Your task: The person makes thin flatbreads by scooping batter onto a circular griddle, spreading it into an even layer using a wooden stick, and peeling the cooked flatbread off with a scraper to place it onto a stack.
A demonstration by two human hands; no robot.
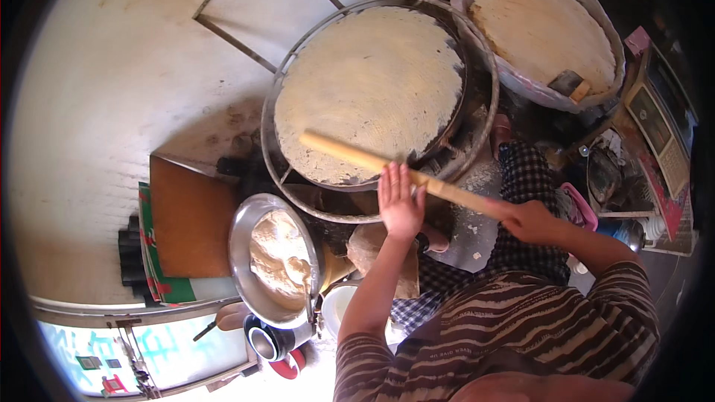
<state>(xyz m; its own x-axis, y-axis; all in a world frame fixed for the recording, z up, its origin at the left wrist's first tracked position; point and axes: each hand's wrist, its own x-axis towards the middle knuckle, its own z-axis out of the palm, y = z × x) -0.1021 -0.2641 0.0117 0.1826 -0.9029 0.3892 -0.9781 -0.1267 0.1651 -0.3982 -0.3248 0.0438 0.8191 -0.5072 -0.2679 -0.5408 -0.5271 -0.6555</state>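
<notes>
A large round griddle [458, 106] lies before me, covered by a thin, pale sheet of batter [371, 84] with ragged edges. My right hand [530, 221] is closed around the near end of a long, flat wooden stick [463, 196], whose far end lies over the lower left part of the sheet. My left hand [401, 201] rests flat with its fingers extended against the middle of the stick, at the griddle's near rim. A metal ring frame [268, 139] surrounds the griddle.
A steel bowl of wet dough [279, 257] stands at the lower left. At the upper right, a lined round basket [617, 61] holds stacked flatbreads [544, 28] and a scraper [567, 84]. A brown board [192, 218] leans by the wall. My legs flank a dusty grey surface [475, 229].
</notes>
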